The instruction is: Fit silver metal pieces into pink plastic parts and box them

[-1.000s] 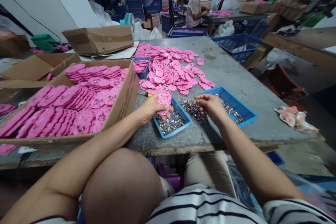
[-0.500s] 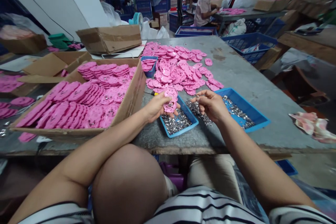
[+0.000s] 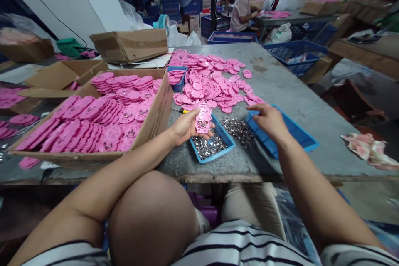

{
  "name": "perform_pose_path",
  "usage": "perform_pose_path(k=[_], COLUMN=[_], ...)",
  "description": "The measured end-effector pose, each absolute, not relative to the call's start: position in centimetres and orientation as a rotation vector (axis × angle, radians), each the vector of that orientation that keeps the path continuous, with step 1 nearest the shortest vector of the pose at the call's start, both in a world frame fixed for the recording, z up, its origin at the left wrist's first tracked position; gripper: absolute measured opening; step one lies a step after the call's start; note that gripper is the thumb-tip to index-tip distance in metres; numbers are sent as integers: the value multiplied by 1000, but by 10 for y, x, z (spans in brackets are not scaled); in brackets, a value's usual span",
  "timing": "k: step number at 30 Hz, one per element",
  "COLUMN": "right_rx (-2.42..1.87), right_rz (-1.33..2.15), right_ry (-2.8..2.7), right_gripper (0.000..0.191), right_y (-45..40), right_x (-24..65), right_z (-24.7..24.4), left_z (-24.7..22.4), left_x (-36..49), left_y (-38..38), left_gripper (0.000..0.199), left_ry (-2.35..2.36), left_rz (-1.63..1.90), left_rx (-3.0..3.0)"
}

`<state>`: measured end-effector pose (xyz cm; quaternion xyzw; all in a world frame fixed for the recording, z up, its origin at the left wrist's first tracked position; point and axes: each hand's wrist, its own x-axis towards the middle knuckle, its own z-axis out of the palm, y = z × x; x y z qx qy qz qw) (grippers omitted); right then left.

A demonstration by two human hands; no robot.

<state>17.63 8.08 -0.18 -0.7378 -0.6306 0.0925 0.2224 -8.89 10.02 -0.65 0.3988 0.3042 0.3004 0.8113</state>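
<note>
My left hand point(image 3: 190, 124) holds a pink, scallop-edged plastic plate point(image 3: 203, 119) face up, thumb on its edge and fingers beneath it. Small metal pieces show on the plate's lower part. Below that hand stands a small blue tray point(image 3: 230, 144) holding many shiny metal pieces point(image 3: 207, 147). My right hand point(image 3: 269, 122) is over a larger blue tray point(image 3: 299, 131), its fingers stretched out to the left and somewhat apart. I see nothing between them. A loose heap of metal pieces point(image 3: 239, 131) lies on the table between the trays.
Pink plates are heaped point(image 3: 212, 81) behind the trays. A cardboard box point(image 3: 162, 112) at left holds rows of them. A yellow-handled tool point(image 3: 185, 111) lies by my left hand, a crumpled cloth point(image 3: 370, 149) at far right. A person point(image 3: 245, 6) sits at another table.
My right hand has moved right, from a pinch over the metal heap to the larger tray, its fingers straightening. Bare blue now shows where that tray's metal pieces were visible. The left hand barely moved.
</note>
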Motion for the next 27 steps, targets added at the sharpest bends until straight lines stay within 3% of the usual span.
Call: perform_pose_path(k=[3,7,21,27], right_rx=[-2355,-2687,-2635,-2568], right_rz=[104,309,190,194], right_ry=[-1605,-1795,-1803,-1746], right_gripper=[40,28,33,33], right_y=[86,83,80,82], right_x=[206,218,203,208], right_z=[5,-3,-9,-8], left_z=[-7,-5,-4,-8], left_x=[-89,-90,-88,-88], left_y=[100,99,96,97], left_gripper=[41,40,38,29], left_ry=[660,652,713,653], left_rz=[647,622,631,646], left_rx=[855,875,909,914])
